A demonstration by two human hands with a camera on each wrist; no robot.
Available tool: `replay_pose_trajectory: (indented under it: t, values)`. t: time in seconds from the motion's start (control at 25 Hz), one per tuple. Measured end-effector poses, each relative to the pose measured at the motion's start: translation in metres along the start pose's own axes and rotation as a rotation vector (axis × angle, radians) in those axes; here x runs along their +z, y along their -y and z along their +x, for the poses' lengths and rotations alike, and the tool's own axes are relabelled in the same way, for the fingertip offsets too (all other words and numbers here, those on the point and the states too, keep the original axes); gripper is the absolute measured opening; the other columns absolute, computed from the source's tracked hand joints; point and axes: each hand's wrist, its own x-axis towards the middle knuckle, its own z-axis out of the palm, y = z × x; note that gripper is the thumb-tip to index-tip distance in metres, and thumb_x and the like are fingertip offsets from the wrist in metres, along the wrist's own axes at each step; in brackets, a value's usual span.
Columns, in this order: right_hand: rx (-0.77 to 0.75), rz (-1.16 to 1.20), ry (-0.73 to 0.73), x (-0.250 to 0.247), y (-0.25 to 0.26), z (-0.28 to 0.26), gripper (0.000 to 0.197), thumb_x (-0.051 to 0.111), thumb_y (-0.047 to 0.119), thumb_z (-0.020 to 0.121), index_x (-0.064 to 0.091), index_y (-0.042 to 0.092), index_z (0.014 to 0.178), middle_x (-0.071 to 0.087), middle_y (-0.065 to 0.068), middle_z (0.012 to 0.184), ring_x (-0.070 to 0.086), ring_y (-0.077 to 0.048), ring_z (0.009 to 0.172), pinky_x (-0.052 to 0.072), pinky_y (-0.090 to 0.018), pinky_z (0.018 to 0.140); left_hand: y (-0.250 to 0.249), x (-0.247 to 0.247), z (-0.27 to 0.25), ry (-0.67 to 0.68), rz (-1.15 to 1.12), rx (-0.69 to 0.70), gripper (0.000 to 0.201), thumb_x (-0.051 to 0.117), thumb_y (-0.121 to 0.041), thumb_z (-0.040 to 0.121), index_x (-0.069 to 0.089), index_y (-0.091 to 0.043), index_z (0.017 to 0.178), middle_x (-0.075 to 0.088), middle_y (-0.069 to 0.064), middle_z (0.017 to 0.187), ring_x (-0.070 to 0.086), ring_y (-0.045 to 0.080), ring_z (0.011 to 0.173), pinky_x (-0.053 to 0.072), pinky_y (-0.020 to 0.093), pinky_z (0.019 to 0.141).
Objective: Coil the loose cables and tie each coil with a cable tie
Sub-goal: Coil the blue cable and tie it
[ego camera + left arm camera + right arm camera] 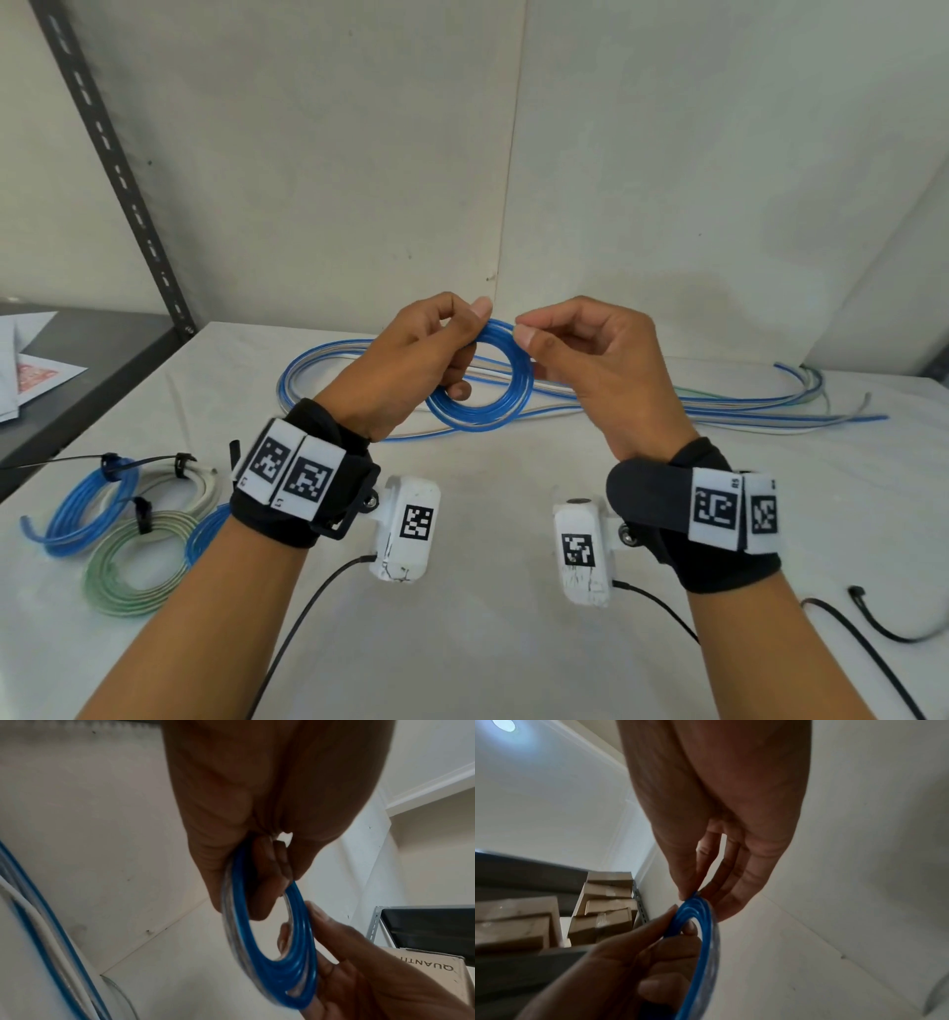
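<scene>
- Blue coil (482,380), frame centre: left hand (411,360) grips it, right hand (590,360) pinches its top.
- Loose cables (719,406) behind; tied coils (128,534) lower left.

Storeroom or workshop: slotted steel shelving upright (115,169), stacked cardboard boxes (603,908), bare white walls.

Coil (482,383) held up above table (513,642), between left hand (411,360) and right hand (595,370). Loose cables (719,408) on table behind coil, stretching left to right. Three tied coils (128,529) on table at near left, overlapping, beside left wrist. Shelf (77,370) left of table, papers (31,370) on it. Wall (513,154) behind table.
</scene>
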Motion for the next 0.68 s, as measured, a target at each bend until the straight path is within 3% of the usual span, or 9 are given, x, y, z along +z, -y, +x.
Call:
replay_pose_trajectory:
  t: [0.24,0.28,0.36,0.44,0.52,0.68]
  values:
    - [-0.007,-0.023,0.032,-0.002,0.003,0.000,0.010,0.079,0.003,0.083,0.072,0.006,0.089,0.077,-0.012,0.087,0.077,-0.029,0.079,0.063,-0.043,0.073,0.000,0.001,0.000,0.020,-0.069,-0.013,0.029,0.050,-0.032,0.102,0.047,-0.012,0.081,0.029,-0.002,0.063,0.024,0.013,0.055,0.039,0.024,0.053]
    - [-0.023,-0.017,0.009,-0.002,0.003,-0.001,0.009,0.079,0.002,0.083,0.073,0.004,0.090,0.077,-0.013,0.085,0.077,-0.028,0.078,0.063,-0.042,0.073,-0.001,0.001,0.000,0.029,-0.069,-0.010,0.028,0.054,-0.035,0.098,0.051,-0.011,0.085,0.034,-0.002,0.063,0.029,0.013,0.055,0.043,0.025,0.055]
    - [-0.049,0.015,-0.063,-0.003,0.003,0.000,0.010,0.077,0.000,0.083,0.072,0.001,0.091,0.077,-0.014,0.084,0.077,-0.028,0.078,0.063,-0.037,0.071,0.000,-0.002,0.000,0.037,-0.044,0.000,0.032,0.061,-0.036,0.088,0.061,-0.006,0.099,0.058,0.004,0.072,0.054,0.014,0.062,0.055,0.028,0.067]
    - [-0.059,0.074,-0.151,-0.007,0.003,0.001,0.010,0.076,-0.001,0.084,0.072,-0.002,0.094,0.077,-0.015,0.085,0.077,-0.029,0.079,0.063,-0.038,0.072,0.002,-0.006,0.000,0.025,-0.051,-0.001,0.038,0.067,-0.026,0.084,0.067,-0.002,0.113,0.075,0.013,0.097,0.073,0.020,0.087,0.060,0.032,0.076]
    - [-0.056,0.134,-0.194,-0.011,0.005,0.002,0.011,0.074,-0.001,0.086,0.071,-0.002,0.096,0.077,-0.016,0.087,0.077,-0.031,0.081,0.062,-0.038,0.072,0.003,-0.010,-0.001,-0.012,-0.109,0.019,0.036,0.069,-0.017,0.082,0.069,0.000,0.114,0.075,0.020,0.101,0.075,0.025,0.091,0.061,0.033,0.077]
    - [-0.046,0.184,-0.183,-0.013,0.009,0.002,0.011,0.072,-0.003,0.086,0.070,-0.003,0.097,0.076,-0.018,0.088,0.077,-0.031,0.080,0.061,-0.033,0.070,0.000,-0.012,-0.002,-0.022,-0.164,0.024,0.035,0.070,-0.015,0.081,0.070,0.001,0.112,0.076,0.020,0.097,0.075,0.026,0.089,0.061,0.033,0.076]
